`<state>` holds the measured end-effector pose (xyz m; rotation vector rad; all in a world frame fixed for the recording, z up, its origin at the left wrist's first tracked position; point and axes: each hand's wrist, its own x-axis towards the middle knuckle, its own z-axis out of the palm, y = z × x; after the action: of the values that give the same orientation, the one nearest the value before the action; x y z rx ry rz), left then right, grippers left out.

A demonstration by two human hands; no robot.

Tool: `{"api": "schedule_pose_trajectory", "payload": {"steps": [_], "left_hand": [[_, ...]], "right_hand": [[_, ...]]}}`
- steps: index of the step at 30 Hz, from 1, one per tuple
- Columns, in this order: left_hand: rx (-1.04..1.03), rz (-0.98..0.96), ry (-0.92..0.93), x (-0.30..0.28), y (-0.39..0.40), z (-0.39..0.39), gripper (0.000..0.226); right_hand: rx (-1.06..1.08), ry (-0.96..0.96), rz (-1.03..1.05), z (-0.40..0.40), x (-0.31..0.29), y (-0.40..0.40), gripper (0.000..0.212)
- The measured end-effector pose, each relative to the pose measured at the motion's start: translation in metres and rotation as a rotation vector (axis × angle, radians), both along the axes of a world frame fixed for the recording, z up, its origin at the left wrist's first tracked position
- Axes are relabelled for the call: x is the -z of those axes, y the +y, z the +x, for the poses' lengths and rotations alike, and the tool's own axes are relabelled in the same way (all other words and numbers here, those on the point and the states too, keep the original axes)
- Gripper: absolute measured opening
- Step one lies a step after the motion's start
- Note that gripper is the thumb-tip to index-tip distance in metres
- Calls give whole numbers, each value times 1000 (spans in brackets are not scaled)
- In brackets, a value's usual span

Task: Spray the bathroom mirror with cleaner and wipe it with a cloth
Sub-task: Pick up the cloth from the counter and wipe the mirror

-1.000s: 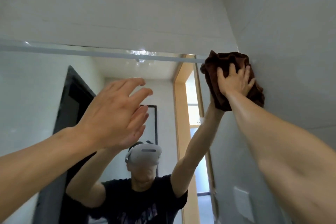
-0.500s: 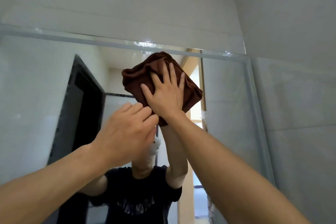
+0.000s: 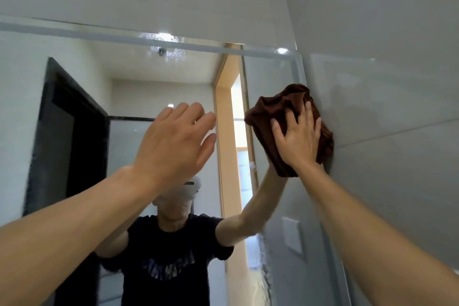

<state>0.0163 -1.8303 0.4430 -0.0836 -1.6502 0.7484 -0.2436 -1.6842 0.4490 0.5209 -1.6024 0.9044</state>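
One crumpled brown cloth (image 3: 278, 109) under spread right hand (image 3: 296, 140) at mirror (image 3: 149, 77) edge; left hand (image 3: 173, 146) flat, empty.

Mirror (image 3: 149, 69): glossy glass, smooth, bevelled edge. Cloth (image 3: 275, 112): brown, soft, matt, rumpled fabric. Wall tiles (image 3: 385, 82): pale, smooth, faint sheen. Door frame (image 3: 223, 131) reflected: light wood look.

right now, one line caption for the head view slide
Right hand presses brown cloth on mirror; left hand raised.
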Motion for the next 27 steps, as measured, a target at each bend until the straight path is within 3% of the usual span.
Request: {"api": "schedule_pose_trajectory", "payload": {"steps": [5, 9, 13, 18, 20, 23, 27], "left_hand": [[-22, 27, -12, 8, -10, 10, 21], [-15, 104, 1, 9, -17, 12, 21], [-2, 114, -16, 21, -20, 13, 23], [64, 214, -42, 62, -4, 1, 21], [93, 305, -72, 82, 5, -2, 21], [123, 406, -145, 106, 12, -4, 26], [156, 443, -226, 129, 17, -3, 35]], "right_hand": [[-12, -87, -64, 56, 44, -49, 74], [-93, 79, 59, 132, 94, -113, 60], [-137, 180, 192, 173, 125, -151, 66], [-72, 245, 215, 148, 133, -132, 77], [-27, 245, 206, 129, 140, -118, 71], [2, 137, 199, 93, 158, -86, 56], [0, -21, 95, 45, 187, -32, 60]]}}
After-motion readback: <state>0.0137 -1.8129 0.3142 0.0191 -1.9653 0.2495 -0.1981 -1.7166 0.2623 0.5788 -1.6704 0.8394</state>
